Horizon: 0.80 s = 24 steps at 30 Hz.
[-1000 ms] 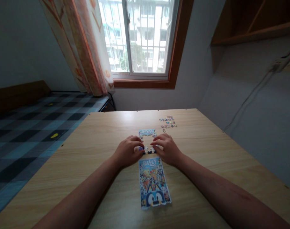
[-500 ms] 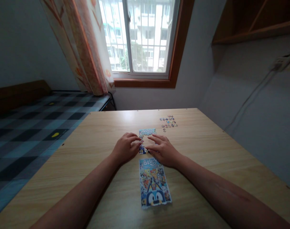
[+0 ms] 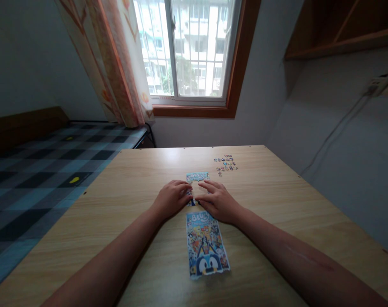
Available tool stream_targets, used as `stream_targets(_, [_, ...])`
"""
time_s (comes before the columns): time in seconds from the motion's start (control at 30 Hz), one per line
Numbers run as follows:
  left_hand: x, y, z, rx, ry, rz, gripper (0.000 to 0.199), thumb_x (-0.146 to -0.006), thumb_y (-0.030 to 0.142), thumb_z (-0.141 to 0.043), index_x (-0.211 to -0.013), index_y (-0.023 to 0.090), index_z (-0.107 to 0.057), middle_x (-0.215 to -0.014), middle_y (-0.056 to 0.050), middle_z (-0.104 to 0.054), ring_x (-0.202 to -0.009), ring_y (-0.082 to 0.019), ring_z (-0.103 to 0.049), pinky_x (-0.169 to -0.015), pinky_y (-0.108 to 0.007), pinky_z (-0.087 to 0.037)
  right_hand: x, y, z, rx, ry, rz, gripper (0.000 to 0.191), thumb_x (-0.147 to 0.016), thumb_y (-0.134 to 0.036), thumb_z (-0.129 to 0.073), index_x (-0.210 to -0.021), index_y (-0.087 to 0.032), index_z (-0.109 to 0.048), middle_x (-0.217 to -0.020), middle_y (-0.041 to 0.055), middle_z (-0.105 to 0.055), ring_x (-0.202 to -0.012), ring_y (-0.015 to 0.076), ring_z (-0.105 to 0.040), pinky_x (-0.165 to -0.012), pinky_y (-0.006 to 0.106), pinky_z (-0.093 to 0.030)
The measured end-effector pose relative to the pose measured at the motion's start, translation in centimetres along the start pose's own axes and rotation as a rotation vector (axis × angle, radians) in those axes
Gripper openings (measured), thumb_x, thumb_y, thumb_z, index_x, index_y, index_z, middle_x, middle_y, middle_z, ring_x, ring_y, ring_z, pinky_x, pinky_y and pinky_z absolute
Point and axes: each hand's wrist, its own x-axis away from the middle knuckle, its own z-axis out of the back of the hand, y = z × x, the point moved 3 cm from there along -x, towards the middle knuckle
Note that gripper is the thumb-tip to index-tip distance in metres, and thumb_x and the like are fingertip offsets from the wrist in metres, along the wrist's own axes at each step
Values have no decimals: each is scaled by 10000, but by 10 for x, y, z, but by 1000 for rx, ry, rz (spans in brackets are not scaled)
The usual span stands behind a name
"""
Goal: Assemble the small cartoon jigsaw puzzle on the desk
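Jigsaw border (image 3: 197, 176), rectangular, multicoloured, frames open wood-grain tabletop (image 3: 145, 179). Left hand (image 3: 172, 198) curls at edge, pinch unclear; right hand (image 3: 219, 201) spreads.

The left hand (image 3: 172, 198) and right hand (image 3: 219, 200) are bare, with slender fingers. Behind them, the uncovered left forearm (image 3: 117, 256) and right forearm (image 3: 277, 245) widen from narrower wrists (image 3: 239, 213). Well back from the right hand, a thin, scar-like mark (image 3: 304, 256) runs lengthwise.
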Motion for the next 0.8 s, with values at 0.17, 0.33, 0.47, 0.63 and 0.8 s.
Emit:
stream_targets(0.17, [-1,0,0,5,-20,15,190,-844,302,-738,-1024,244,-755,-1135,-57,-743,-1070,-252,-658,-971,-438,-522,0,1,-1,-14,2,-15,216,-973,-310,-615,-1117,-314,-777,-1412,80,-616,-1369,292,-493,-1116,511,-401])
stream_targets(0.33, [-2,1,0,-14,-34,26,183,-846,319,-740,-1012,248,-766,-1126,-50,-750,-1068,-258,-650,-976,-445,-512,0,0,-1,-21,4,-15,220,-974,-298,-611,-1120,-302,-775,-1411,79,-617,-1365,295,-497,-1113,516,-405])
stream_targets(0.47, [-2,1,0,-19,-25,18,181,-853,338,-734,-1009,251,-764,-1125,-49,-752,-1070,-259,-648,-973,-448,-511,0,0,0,-17,0,-12,219,-966,-283,-618,-1119,-306,-772,-1408,83,-619,-1367,301,-493,-1108,533,-408])
stream_targets(0.63, [-1,2,1,-10,-13,-3,180,-869,338,-708,-1017,253,-764,-1123,-55,-751,-1060,-257,-651,-966,-449,-512,0,0,0,-16,1,-9,224,-970,-280,-607,-1120,-299,-773,-1411,88,-615,-1369,304,-491,-1108,533,-411])
stream_targets(0.8, [-1,3,2,-5,-6,-14,194,-848,340,-726,-1021,259,-763,-1114,-57,-750,-1052,-257,-652,-955,-445,-521,0,0,0,-13,5,-11,217,-967,-281,-611,-1110,-300,-773,-1411,88,-614,-1369,299,-490,-1109,533,-410])
